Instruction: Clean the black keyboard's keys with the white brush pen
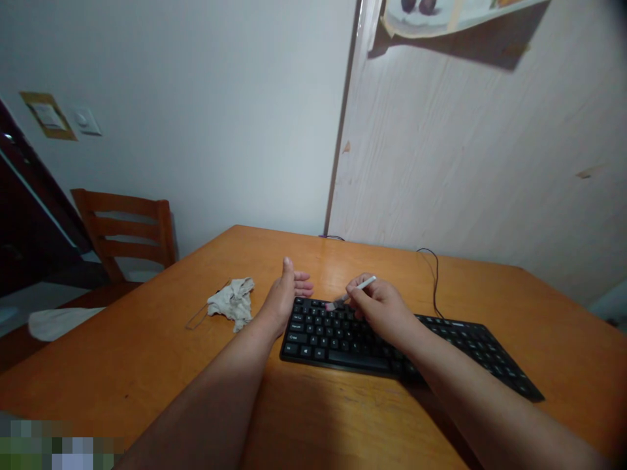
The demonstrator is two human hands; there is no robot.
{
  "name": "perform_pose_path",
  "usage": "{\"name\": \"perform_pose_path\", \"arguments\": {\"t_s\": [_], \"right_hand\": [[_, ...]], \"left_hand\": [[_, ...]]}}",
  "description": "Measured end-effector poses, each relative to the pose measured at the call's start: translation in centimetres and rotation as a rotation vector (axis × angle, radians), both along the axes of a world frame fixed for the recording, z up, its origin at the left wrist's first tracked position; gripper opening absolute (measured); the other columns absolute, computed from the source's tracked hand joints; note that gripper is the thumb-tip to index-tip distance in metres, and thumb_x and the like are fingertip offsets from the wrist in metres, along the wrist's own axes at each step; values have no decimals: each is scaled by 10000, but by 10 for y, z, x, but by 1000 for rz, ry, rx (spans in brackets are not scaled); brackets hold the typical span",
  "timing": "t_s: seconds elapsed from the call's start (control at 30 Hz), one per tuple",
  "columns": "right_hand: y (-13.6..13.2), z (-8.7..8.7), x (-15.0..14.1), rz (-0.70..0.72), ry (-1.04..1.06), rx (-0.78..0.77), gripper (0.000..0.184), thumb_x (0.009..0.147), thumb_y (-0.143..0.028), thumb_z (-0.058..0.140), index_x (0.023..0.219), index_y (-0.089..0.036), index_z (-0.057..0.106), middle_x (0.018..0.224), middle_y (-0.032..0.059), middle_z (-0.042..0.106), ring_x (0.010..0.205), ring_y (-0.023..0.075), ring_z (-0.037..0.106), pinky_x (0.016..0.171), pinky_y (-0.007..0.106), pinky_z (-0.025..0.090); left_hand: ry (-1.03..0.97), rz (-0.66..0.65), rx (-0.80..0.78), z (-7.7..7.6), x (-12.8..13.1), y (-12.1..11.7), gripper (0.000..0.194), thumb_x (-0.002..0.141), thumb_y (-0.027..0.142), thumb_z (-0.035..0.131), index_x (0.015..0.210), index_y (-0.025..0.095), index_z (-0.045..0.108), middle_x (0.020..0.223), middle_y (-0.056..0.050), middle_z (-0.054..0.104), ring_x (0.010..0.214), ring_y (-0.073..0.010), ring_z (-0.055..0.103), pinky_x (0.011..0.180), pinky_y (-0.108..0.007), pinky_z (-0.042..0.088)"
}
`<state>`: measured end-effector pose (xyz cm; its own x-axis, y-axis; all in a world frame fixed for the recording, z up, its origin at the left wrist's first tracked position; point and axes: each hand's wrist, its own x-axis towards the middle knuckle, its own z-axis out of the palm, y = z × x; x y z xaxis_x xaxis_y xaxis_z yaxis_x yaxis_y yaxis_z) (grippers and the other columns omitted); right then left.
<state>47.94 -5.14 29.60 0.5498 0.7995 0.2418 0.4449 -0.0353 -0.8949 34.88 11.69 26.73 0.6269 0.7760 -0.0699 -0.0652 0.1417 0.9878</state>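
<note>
A black keyboard [360,358] lies on the wooden table, its right part partly covered by my right forearm. My right hand [377,303] pinches a small brush [363,284] with a white handle; its bristles, pinkish at the tip, touch the upper row of keys toward the left. My left hand [287,294] is at the keyboard's upper left corner, thumb raised and fingers stretched out, holding nothing. Left of that hand, a crumpled light-grey cloth [232,301] rests on the table.
The wooden table [161,365] reaches to the wall. A black cable [435,281] runs from the keyboard's back edge toward the wall. At the left stands a wooden chair [130,228]. A thin wire loop [196,318] pokes out beside the cloth.
</note>
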Motion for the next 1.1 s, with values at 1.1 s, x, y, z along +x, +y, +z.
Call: {"name": "perform_pose_path", "arguments": {"t_s": [1.1], "right_hand": [[-64, 35, 30, -186, -25, 30, 247, 900, -458, 597, 835, -221, 568, 658, -27, 548, 547, 151, 526, 534, 281, 390]], "left_hand": [[60, -20, 91, -4, -1, 2, 920, 809, 924, 343, 1054, 112, 700, 965, -175, 766, 937, -316, 727, 842, -431, 545]]}}
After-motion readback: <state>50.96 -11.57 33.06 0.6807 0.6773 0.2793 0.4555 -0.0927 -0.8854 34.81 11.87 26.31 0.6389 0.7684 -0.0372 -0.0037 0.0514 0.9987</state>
